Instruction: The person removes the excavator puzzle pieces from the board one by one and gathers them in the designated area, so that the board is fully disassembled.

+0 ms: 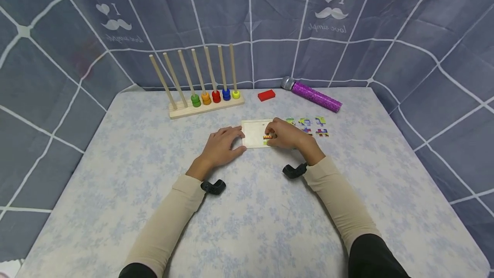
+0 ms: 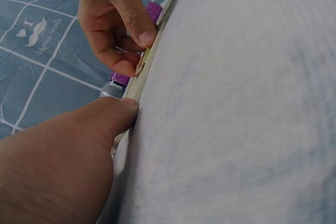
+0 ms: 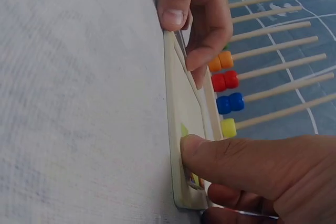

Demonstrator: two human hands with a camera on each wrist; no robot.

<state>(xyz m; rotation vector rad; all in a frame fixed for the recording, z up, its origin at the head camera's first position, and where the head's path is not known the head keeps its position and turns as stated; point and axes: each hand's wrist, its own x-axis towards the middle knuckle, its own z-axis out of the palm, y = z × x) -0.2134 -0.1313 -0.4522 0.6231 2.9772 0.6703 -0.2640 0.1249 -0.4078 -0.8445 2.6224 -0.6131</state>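
A shallow wooden puzzle tray (image 1: 252,134) lies flat on the table between the hands. My left hand (image 1: 222,147) holds the tray at its left end, thumb at the near corner and fingers at the far side, as the right wrist view shows. My right hand (image 1: 287,135) is over the tray's right part, with thumb and index finger pinching a small colourful puzzle piece (image 1: 267,137) low against the tray. A bit of green (image 3: 184,130) shows beside the right thumb. Several loose puzzle pieces (image 1: 320,120) lie right of the tray, some partly hidden by the right hand.
At the back left stands a wooden peg rack (image 1: 208,107) with coloured beads on several upright rods. A red block (image 1: 266,95) and a purple glittery microphone (image 1: 316,97) lie toward the back edge. Grey checked cloth (image 1: 278,25) hangs behind the patterned table (image 1: 247,218).
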